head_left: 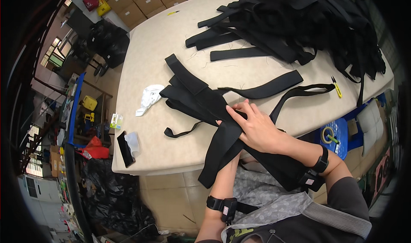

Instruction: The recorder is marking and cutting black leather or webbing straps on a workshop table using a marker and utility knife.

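Observation:
A bunch of wide black fabric straps [199, 103] lies across the near part of the table, with ends fanned to the far left. My left hand [219, 122] is mostly hidden under the bunch; only a fingertip shows at its edge, with the straps in its grip. From the right, my right hand [263, 131] grips the straps where they cross, its fingers over the top. One folded strap end [216, 159] hangs over my left wrist, and other lengths drop past the table edge toward my lap. Beyond my hands lies a separate black strap [274, 85].
A large heap of black straps [299, 20] covers the far right of the cream table [171, 37]. Yellow thread snips [337, 88] lie at the right; a white cloth [150, 98] and a dark case [125, 149] at the left. A blue stool [338, 136] holding tape stands below the right edge.

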Demonstrator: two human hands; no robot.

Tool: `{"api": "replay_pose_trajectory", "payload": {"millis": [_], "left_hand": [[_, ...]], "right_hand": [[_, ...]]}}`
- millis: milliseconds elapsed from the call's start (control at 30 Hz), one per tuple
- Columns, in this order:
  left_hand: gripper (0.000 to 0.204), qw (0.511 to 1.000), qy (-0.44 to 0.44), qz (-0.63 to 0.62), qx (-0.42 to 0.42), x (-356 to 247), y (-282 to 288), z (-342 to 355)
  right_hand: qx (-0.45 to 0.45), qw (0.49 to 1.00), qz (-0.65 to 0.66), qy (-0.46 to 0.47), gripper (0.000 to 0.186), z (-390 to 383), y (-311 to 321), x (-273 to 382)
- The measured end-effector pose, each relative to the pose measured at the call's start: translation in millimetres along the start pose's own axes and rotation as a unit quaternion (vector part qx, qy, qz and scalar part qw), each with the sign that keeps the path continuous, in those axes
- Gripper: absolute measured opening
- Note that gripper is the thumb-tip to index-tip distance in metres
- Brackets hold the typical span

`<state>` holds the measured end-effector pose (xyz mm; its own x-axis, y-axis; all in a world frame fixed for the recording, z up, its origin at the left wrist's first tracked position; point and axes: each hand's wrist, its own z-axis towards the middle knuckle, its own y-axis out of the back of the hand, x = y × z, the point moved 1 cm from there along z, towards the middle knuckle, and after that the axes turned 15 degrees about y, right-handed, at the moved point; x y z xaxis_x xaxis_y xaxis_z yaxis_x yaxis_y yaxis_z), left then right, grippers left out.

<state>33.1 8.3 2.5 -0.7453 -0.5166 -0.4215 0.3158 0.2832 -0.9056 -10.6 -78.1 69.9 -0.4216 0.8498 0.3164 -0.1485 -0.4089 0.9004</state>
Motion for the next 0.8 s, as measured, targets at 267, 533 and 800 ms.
{"api": "replay_pose_trajectory", "payload": {"millis": [267,533,800], "left_hand": [[0.035,0.992,-0.042,-0.096,0.068,-19.0,16.9,7.9],[0.055,0.995,-0.060,-0.080,0.021,-22.1,10.0,4.6],[0.050,0.998,-0.021,-0.057,-0.014,-24.6,7.0,9.6]], "right_hand": [[-0.161,0.984,0.066,0.040,0.066,-28.2,16.3,3.9],[-0.056,0.922,0.331,-0.193,0.070,-128.9,3.0,-41.3],[-0.071,0.973,0.159,-0.155,0.069,-129.1,52.5,-41.8]]}}
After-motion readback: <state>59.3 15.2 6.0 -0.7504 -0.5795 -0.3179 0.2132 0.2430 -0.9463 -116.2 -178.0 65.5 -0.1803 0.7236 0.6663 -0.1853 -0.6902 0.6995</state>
